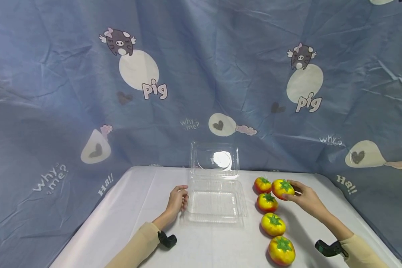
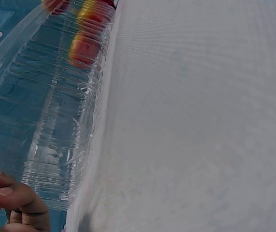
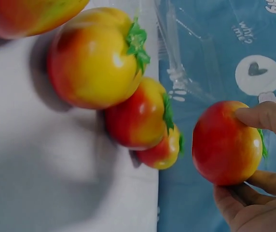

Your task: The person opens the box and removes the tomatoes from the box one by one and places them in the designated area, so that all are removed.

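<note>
My right hand (image 1: 305, 197) grips a red-and-yellow toy tomato (image 1: 283, 189) with a green star-shaped top, thumb on one side and fingers on the other. In the right wrist view this held tomato (image 3: 227, 143) is apart from the others. Next to it stand two toy tomatoes, a far one (image 1: 262, 185) and a nearer one (image 1: 267, 203). A clear plastic clamshell box (image 1: 216, 219) lies with its lid (image 1: 214, 173) raised at the back. At the box's left side is my left hand (image 1: 177, 201), fingers loosely bent, fingertips right at the rim.
Two more toy tomatoes, one (image 1: 273, 224) and a nearer one (image 1: 281, 250), continue the row right of the box. All stand on a white-covered table (image 1: 217, 245). A blue printed cloth (image 1: 194, 74) hangs behind the table and along its sides.
</note>
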The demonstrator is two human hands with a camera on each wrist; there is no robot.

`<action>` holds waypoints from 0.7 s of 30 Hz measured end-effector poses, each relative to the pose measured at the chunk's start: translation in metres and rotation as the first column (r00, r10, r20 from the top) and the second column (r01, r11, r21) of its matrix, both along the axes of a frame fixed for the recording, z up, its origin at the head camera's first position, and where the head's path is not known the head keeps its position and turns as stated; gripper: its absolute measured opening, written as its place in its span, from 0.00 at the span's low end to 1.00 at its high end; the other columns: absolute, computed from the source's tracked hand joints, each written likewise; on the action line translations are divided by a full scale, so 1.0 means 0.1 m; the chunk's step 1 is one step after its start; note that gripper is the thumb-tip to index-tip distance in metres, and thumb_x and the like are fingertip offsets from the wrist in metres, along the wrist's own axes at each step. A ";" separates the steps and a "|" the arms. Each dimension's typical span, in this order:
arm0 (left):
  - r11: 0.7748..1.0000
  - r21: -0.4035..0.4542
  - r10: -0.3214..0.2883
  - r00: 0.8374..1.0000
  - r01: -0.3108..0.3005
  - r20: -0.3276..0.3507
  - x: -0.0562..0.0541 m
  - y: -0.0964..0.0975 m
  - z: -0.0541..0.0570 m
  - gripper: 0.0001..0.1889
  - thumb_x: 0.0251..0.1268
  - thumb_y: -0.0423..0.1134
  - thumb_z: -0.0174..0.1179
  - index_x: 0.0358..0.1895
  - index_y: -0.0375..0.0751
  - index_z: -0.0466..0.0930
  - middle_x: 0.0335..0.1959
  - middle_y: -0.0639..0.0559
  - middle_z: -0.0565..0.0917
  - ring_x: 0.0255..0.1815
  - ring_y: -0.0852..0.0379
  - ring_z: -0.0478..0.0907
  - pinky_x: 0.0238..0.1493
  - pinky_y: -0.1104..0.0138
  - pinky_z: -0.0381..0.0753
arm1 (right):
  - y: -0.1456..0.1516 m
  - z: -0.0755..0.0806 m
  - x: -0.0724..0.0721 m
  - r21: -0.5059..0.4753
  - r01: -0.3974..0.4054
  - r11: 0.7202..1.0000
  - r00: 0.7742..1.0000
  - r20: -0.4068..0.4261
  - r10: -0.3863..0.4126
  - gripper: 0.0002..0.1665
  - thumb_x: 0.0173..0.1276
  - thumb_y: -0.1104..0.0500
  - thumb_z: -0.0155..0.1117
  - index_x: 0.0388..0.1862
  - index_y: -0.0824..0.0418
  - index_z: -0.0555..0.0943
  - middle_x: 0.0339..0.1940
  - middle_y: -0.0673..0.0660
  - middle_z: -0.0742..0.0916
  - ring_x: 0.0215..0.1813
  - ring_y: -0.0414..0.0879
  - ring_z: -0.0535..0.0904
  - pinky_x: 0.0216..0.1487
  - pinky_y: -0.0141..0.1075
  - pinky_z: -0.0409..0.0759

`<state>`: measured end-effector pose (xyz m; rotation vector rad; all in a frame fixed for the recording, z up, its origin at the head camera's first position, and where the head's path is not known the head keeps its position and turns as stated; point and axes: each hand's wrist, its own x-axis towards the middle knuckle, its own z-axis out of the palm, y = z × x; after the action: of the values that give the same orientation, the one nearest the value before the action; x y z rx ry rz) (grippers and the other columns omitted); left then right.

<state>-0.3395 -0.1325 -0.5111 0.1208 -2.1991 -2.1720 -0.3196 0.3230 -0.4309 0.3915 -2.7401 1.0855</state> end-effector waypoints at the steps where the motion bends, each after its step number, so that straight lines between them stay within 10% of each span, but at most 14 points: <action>1: 1.000 0.001 0.001 1.000 -0.001 0.000 0.00 0.00 0.00 0.22 0.64 0.35 0.44 0.60 0.30 0.67 0.16 0.55 0.70 0.09 0.62 0.64 0.10 0.71 0.63 | 0.02 -0.01 0.01 0.004 0.004 1.000 1.000 0.004 -0.004 0.41 0.62 0.49 0.69 0.67 0.71 0.68 0.62 0.75 0.75 0.58 0.69 0.76 0.49 0.49 0.82; 21: 1.000 0.012 -0.012 1.000 0.012 0.005 -0.02 -0.02 -0.02 0.21 0.65 0.34 0.45 0.61 0.31 0.67 0.17 0.55 0.69 0.10 0.62 0.63 0.11 0.70 0.63 | 0.27 -0.26 0.18 0.041 0.030 0.999 0.993 0.111 -0.035 0.43 0.60 0.52 0.70 0.65 0.76 0.67 0.61 0.78 0.74 0.58 0.71 0.75 0.50 0.50 0.82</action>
<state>-0.3415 -0.1341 -0.5126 0.1141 -2.1954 -2.1939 -0.3019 0.3504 -0.4570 0.2989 -2.8585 1.0775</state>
